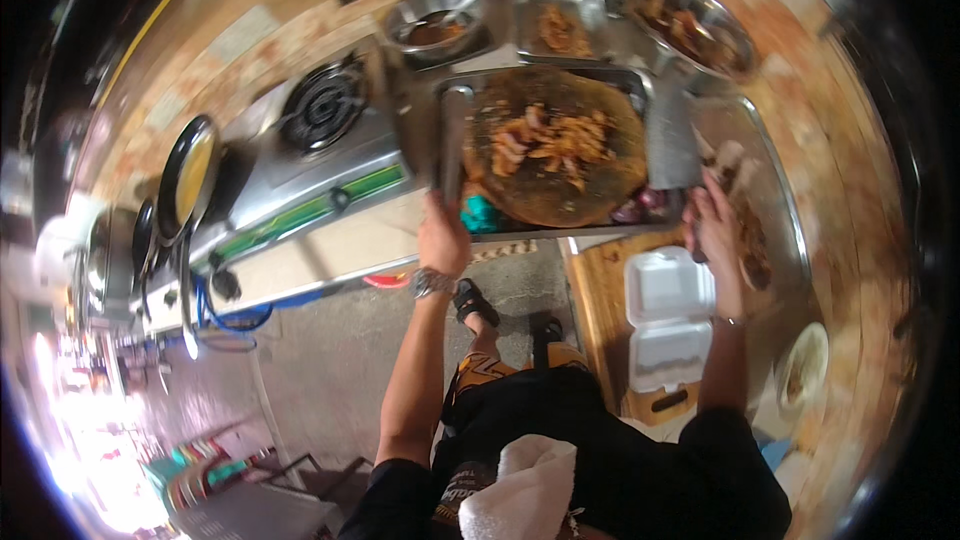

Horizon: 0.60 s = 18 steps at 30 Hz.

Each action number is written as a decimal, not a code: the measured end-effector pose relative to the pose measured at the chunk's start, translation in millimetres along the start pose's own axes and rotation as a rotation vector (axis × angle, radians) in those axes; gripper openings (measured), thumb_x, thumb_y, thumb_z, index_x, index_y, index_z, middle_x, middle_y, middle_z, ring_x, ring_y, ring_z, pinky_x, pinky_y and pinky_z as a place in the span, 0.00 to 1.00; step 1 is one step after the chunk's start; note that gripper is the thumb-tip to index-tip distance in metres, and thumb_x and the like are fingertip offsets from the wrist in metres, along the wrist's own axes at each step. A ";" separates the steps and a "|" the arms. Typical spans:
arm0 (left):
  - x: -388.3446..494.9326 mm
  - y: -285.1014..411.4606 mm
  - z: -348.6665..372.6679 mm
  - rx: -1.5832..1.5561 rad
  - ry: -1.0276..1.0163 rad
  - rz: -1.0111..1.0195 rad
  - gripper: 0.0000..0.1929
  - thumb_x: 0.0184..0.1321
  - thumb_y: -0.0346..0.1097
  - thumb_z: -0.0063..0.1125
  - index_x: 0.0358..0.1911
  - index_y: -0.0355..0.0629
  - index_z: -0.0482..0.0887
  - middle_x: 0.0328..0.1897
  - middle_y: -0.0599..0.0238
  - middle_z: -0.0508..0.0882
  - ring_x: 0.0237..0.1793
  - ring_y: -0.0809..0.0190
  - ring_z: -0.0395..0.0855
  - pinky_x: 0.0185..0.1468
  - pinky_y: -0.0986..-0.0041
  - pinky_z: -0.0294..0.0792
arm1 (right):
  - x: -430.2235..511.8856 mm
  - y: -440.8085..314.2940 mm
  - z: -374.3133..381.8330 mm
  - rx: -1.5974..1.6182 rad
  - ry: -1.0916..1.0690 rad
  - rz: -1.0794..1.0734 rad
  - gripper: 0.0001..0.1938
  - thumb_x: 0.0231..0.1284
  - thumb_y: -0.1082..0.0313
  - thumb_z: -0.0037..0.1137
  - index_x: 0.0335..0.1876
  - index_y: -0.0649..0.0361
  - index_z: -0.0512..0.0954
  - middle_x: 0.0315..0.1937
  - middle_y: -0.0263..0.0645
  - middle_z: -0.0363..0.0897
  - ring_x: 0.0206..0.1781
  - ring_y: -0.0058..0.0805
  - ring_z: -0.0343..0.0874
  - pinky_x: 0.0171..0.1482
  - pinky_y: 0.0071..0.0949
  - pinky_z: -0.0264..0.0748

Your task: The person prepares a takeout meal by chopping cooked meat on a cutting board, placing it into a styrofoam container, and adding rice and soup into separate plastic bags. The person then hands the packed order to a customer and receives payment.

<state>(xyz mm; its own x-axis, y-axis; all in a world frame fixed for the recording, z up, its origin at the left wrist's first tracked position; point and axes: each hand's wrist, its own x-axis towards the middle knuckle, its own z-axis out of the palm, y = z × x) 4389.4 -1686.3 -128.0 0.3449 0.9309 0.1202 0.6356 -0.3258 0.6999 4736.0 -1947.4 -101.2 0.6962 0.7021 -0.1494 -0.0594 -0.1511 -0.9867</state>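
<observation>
Chopped cooked meat (555, 139) lies in a loose pile on a round chopping board (555, 199), which rests in a metal tray (517, 234). My left hand (444, 236) is closed around the near end of a long metal utensil (454, 139), perhaps tongs, at the board's left side. On the right, my right hand (711, 221) grips the handle of a cleaver (671, 131), whose broad blade points away from me beside the board. Both tools look slightly blurred. Red onions (637, 204) and a teal item (480, 214) sit at the tray's near corners.
A gas stove (300, 195) stands left, with frying pans (187, 176) beyond it. Behind the board are a steel bowl of sauce (435, 19), a steel tray (559, 19) and another bowl (690, 26). An open foam box (670, 322) lies on a wooden board (600, 315) at right.
</observation>
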 end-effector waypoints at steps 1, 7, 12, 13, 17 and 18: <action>-2.7 5.8 1.9 0.001 -0.042 -0.008 0.15 0.74 0.37 0.43 0.59 0.41 0.66 0.39 0.32 0.84 0.41 0.26 0.81 0.42 0.38 0.70 | -2.2 -6.1 4.0 0.016 -0.046 -0.035 0.25 0.81 0.63 0.42 0.79 0.49 0.60 0.25 0.30 0.70 0.17 0.19 0.67 0.18 0.24 0.65; -4.1 49.5 20.4 0.149 -0.095 -0.081 0.12 0.73 0.36 0.42 0.56 0.42 0.65 0.40 0.33 0.84 0.42 0.27 0.82 0.43 0.38 0.72 | -3.8 -29.9 45.2 -0.048 0.048 0.115 0.26 0.81 0.61 0.43 0.80 0.51 0.58 0.25 0.33 0.73 0.15 0.21 0.68 0.18 0.25 0.67; -17.3 66.8 33.0 0.180 -0.148 -0.053 0.12 0.73 0.38 0.42 0.52 0.41 0.64 0.41 0.34 0.84 0.40 0.28 0.83 0.40 0.39 0.75 | -18.4 -4.4 119.8 0.107 0.036 0.226 0.27 0.81 0.61 0.41 0.81 0.45 0.55 0.24 0.32 0.72 0.17 0.21 0.69 0.17 0.26 0.70; -19.9 69.7 34.7 0.172 -0.156 -0.054 0.12 0.73 0.38 0.43 0.52 0.40 0.64 0.40 0.34 0.84 0.40 0.28 0.83 0.40 0.40 0.75 | -19.8 -0.6 137.1 0.122 0.057 0.238 0.27 0.82 0.61 0.41 0.81 0.45 0.55 0.24 0.32 0.71 0.16 0.21 0.69 0.17 0.27 0.70; -20.0 81.7 39.2 0.165 -0.172 -0.019 0.12 0.74 0.39 0.43 0.50 0.39 0.64 0.39 0.33 0.84 0.40 0.28 0.83 0.40 0.41 0.75 | -22.4 1.8 184.6 0.101 0.082 0.143 0.27 0.81 0.62 0.41 0.81 0.49 0.54 0.22 0.33 0.71 0.15 0.22 0.69 0.17 0.29 0.70; -17.2 83.6 38.8 0.165 -0.180 -0.004 0.12 0.74 0.39 0.43 0.50 0.38 0.64 0.39 0.33 0.84 0.40 0.28 0.83 0.40 0.41 0.75 | -22.9 0.0 191.0 0.083 0.099 0.184 0.27 0.81 0.62 0.41 0.81 0.49 0.54 0.22 0.33 0.71 0.14 0.23 0.70 0.17 0.29 0.71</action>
<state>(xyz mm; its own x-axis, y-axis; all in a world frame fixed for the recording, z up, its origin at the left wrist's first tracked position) 4463.3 -1736.0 -98.8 0.4502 0.8927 -0.0202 0.7363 -0.3583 0.5741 4583.4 -1830.6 -109.9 0.7350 0.5956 -0.3241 -0.2478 -0.2090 -0.9460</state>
